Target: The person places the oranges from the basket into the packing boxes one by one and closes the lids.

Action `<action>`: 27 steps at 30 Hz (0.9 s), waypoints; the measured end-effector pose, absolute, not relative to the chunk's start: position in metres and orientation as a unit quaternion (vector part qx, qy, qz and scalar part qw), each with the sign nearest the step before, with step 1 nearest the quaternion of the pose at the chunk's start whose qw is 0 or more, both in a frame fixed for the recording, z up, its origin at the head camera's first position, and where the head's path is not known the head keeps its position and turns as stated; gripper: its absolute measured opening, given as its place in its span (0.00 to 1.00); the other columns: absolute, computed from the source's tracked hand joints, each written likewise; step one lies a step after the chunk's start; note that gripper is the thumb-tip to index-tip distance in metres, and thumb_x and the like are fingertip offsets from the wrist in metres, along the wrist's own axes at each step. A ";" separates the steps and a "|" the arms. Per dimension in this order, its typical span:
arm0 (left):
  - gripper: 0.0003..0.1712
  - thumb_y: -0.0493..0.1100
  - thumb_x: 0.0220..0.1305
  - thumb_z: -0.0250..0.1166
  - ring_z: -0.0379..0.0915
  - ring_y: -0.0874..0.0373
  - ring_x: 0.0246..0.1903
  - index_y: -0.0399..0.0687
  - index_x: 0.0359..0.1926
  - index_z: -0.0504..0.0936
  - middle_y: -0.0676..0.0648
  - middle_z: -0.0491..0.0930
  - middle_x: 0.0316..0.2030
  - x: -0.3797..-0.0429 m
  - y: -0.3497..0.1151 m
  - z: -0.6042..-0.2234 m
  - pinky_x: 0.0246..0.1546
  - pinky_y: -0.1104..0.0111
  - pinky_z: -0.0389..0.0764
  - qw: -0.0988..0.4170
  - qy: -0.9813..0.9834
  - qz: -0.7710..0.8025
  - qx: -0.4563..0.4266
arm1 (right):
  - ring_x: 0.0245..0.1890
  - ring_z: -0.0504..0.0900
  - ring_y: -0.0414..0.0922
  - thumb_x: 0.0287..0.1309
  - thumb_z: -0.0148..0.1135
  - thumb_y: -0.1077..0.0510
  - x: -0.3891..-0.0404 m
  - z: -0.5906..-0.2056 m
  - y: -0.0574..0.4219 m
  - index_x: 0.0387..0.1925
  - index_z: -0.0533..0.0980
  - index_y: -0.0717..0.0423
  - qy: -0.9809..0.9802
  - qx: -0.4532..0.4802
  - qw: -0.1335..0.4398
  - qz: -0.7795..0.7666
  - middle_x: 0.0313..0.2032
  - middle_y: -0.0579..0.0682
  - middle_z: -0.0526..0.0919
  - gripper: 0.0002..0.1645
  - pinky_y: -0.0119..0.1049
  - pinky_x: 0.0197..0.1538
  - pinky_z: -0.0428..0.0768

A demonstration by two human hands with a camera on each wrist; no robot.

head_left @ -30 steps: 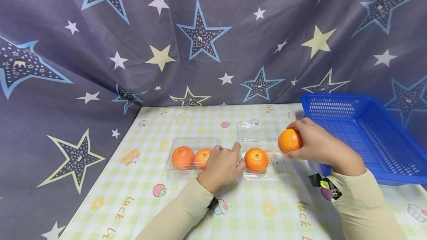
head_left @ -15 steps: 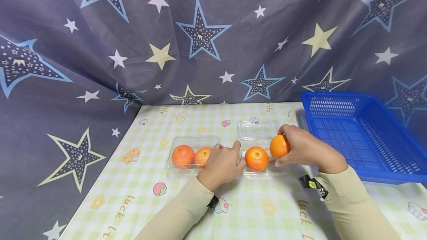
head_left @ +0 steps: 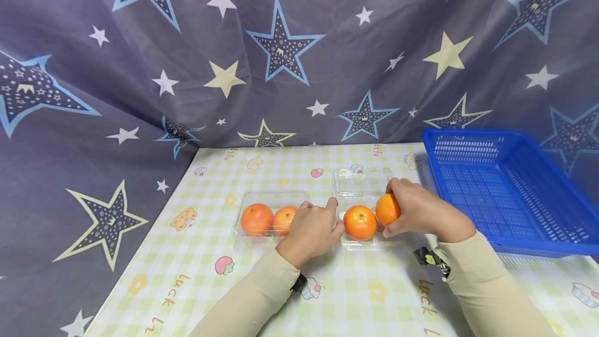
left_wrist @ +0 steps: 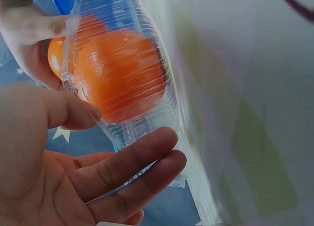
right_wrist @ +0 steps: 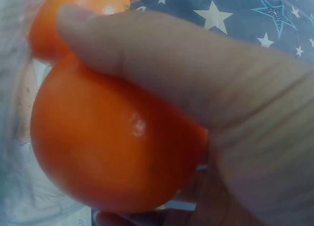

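In the head view, my right hand (head_left: 423, 209) grips a smooth orange (head_left: 387, 209) at the right half of an open clear plastic clamshell box (head_left: 359, 245). Against it on the left sits another orange (head_left: 360, 222) inside the box. My left hand (head_left: 311, 233) is at the box's left end; in the left wrist view its thumb (left_wrist: 73, 112) touches the rim, and its fingers extend fairly straight along the side. The box's lid (head_left: 357, 183) lies folded back behind. From the right wrist view, the held orange (right_wrist: 113, 138) lies under my thumb; its underside is hidden.
Left of my left hand, a second clear box (head_left: 273, 200) holds two oranges, one partly hidden by the hand. A blue perforated basket (head_left: 561, 246) stands at the right. The table wears a checked cloth (head_left: 178, 259); a starry curtain (head_left: 299, 103) hangs behind it.
My right hand has carried its orange left and slightly down, from beside the basket into the box's right half, next to the other orange. The left hand has stayed in place.
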State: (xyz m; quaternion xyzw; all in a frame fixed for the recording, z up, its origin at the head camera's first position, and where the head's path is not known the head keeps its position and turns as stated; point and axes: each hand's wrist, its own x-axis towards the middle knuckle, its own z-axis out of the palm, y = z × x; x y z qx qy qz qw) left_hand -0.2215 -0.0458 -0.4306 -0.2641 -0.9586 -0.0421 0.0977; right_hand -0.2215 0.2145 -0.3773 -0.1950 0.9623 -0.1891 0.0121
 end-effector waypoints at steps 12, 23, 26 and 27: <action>0.12 0.50 0.73 0.52 0.79 0.56 0.22 0.47 0.44 0.74 0.56 0.70 0.13 -0.220 -0.047 -0.431 0.47 0.58 0.75 0.105 -0.957 -0.045 -0.268 | 0.33 0.75 0.48 0.28 0.90 0.43 -0.223 -0.387 0.210 0.47 0.72 0.56 0.968 -0.183 0.023 -0.171 0.35 0.48 0.78 0.46 0.41 0.40 0.76; 0.10 0.46 0.71 0.54 0.82 0.55 0.23 0.46 0.45 0.74 0.55 0.71 0.13 -0.221 -0.047 -0.433 0.47 0.58 0.76 0.111 -0.954 -0.044 -0.273 | 0.33 0.75 0.49 0.28 0.88 0.45 -0.222 -0.391 0.204 0.46 0.72 0.57 0.973 -0.187 0.001 -0.139 0.35 0.49 0.76 0.45 0.44 0.41 0.77; 0.10 0.47 0.71 0.54 0.82 0.55 0.23 0.46 0.45 0.74 0.55 0.71 0.13 -0.221 -0.047 -0.433 0.47 0.58 0.76 0.113 -0.954 -0.043 -0.273 | 0.33 0.75 0.49 0.28 0.87 0.45 -0.222 -0.392 0.203 0.46 0.72 0.57 0.974 -0.187 -0.005 -0.128 0.34 0.49 0.76 0.44 0.44 0.40 0.77; 0.10 0.47 0.71 0.54 0.81 0.55 0.22 0.46 0.46 0.74 0.55 0.71 0.13 -0.221 -0.047 -0.433 0.47 0.58 0.76 0.114 -0.954 -0.044 -0.274 | 0.32 0.75 0.49 0.29 0.87 0.45 -0.222 -0.393 0.203 0.45 0.72 0.57 0.975 -0.187 -0.008 -0.123 0.34 0.48 0.76 0.43 0.44 0.40 0.77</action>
